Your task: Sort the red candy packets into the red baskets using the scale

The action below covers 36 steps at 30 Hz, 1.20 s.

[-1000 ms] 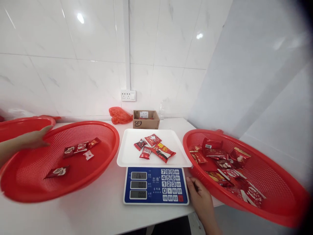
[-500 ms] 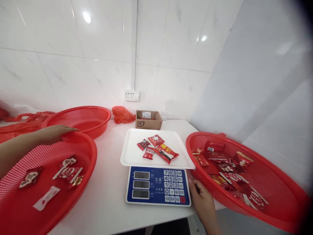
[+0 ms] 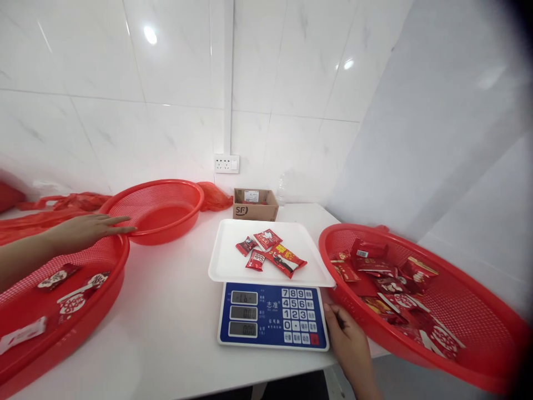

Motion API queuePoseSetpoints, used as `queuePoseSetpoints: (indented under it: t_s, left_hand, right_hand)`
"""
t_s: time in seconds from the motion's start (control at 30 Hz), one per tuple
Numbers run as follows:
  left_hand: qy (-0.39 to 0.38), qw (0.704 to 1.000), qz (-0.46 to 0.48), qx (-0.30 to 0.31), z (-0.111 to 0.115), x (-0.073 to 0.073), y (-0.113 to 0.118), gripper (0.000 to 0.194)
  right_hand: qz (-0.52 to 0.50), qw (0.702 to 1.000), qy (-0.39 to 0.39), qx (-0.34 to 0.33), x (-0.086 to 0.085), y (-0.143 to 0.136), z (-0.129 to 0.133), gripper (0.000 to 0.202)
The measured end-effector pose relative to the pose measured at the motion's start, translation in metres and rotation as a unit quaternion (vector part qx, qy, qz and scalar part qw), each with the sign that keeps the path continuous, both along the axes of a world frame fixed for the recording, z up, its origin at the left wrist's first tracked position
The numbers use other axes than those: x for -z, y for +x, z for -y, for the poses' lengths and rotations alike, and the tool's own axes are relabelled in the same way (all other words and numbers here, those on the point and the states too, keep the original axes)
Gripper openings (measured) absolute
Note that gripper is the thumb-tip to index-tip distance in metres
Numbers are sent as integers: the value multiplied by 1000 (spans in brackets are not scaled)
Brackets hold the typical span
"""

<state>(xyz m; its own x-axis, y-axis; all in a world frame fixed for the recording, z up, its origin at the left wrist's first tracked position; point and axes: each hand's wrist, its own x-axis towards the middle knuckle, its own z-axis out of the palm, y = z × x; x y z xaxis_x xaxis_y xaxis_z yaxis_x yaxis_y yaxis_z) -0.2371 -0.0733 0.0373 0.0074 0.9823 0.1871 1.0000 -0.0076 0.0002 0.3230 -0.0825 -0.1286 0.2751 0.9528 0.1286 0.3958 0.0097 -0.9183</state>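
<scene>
My left hand (image 3: 85, 230) reaches over the near left red basket (image 3: 119, 278), fingers stretched out across its rim and against the rim of the red basket behind (image 3: 164, 241). A few wrapped snacks (image 3: 70, 304) lie in the near basket. My right hand (image 3: 348, 336) has its fingers bent against the right edge of a blue digital scale (image 3: 272, 316); some fingertips are hidden. On the scale's white tray (image 3: 227, 261) lie several red snack packets (image 3: 287, 260). The right red basket (image 3: 470, 289), holding several more packets (image 3: 406, 303), stands beside that hand.
A small cardboard box (image 3: 255, 211) stands behind the scale, with a red plastic bag (image 3: 214, 196) to its left. More red bags (image 3: 70, 201) lie at the far left. A wall socket (image 3: 227, 164) is above the white table (image 3: 166, 328).
The near left basket has shifted left and the one behind it right, opening more table between basket and scale. My left hand stays over their rims. My right hand remains at the scale's edge.
</scene>
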Motion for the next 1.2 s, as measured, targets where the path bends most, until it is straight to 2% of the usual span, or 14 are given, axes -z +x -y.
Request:
queuePoseSetpoints:
  t_s: [0.1,0.2,0.3,0.43,0.63,0.83,0.9,1.0,1.13,1.2]
  left_hand:
    - [-31,998,-53,-2,-7,-9,2,57]
    - [-49,998,-35,-35,-21,-13,19,49]
    - [-81,997,-6,-9,-37,-6,47,51]
    - [-121,991,14,59,-52,3,78,47]
    - [-139,985,29,101,-73,5,103,50]
    - [-154,978,40,132,-98,15,128,55]
    - [-126,979,44,156,-101,19,145,62]
    - [-93,973,50,207,-99,22,184,66]
    - [-107,945,53,304,-93,26,243,68]
    - [-128,927,54,347,-91,30,269,76]
  right_hand:
    - [-7,1000,2,-1,0,-1,0,48]
    - [-7,1000,0,-4,0,0,0,48]
    - [1,1000,-6,-8,3,2,-1,48]
    - [1,1000,-11,-7,6,4,-1,48]
    - [-11,1000,1,-11,-1,-1,0,48]
    - [-2,1000,8,-1,-8,-4,2,46]
    - [-2,1000,8,-4,-6,-3,1,45]
    - [2,1000,5,-15,-5,-2,0,44]
    - [-1,1000,9,-11,-6,-4,0,44]
    - [-13,1000,10,-4,-5,-5,0,44]
